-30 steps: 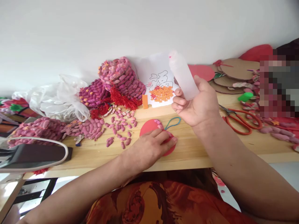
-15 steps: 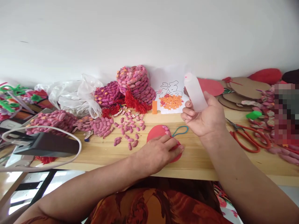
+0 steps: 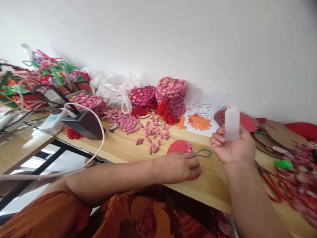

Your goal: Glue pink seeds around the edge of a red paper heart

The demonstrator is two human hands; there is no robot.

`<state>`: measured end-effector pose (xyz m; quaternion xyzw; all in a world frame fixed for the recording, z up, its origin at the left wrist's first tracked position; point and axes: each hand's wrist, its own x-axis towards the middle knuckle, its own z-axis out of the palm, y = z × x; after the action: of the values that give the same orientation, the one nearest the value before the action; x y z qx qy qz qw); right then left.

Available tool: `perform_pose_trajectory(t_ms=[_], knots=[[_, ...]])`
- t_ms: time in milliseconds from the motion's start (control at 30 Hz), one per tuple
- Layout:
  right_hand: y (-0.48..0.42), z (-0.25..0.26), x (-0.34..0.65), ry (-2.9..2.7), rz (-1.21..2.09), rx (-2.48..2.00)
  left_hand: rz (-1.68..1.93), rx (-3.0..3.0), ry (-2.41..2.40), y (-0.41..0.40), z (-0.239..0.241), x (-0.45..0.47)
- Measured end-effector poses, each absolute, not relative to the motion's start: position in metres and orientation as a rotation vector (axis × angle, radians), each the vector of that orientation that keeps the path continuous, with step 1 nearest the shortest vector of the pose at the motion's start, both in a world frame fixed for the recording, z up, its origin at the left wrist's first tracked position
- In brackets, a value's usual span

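While the right hand (image 3: pixel 235 147) wraps its grip around one white bottle (image 3: pixel 232 125), the left hand (image 3: pixel 179 167), its hold unclear, covers one red cutout (image 3: pixel 177 146) on the tabletop (image 3: pixel 213 175), near one teal cord loop (image 3: pixel 210 153).

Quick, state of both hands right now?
Left hand: laid over the red disc; whether it grips anything cannot be told.
Right hand: closed, holding the white bottle.

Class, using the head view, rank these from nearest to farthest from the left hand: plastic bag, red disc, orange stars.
1. Red disc: partly under the left hand.
2. Orange stars: beyond, on white paper.
3. Plastic bag: leftward, near the wall.
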<state>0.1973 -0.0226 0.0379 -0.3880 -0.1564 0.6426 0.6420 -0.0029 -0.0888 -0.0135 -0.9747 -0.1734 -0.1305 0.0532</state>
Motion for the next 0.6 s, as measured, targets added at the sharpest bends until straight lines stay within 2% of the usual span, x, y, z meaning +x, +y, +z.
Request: perform_pose_trajectory(t_ms=[267,433,533,600], knots=[[-0.021,0.032,0.198,-0.395,1.494,-0.854,-0.552,-3.171,-0.656,-0.081,-0.001,-0.023],[-0.022,0.033,0.197,-0.400,1.521,-0.836,-0.906,-3.360,-0.875,-0.083,0.015,-0.027],[-0.026,0.036,0.191,-0.404,1.578,-0.833,-1.055,-3.663,-0.778,-0.091,0.042,-0.013],[-0.031,0.040,0.183,-0.401,1.635,-0.849,-0.926,-3.851,-0.576,-0.102,0.060,0.006]])
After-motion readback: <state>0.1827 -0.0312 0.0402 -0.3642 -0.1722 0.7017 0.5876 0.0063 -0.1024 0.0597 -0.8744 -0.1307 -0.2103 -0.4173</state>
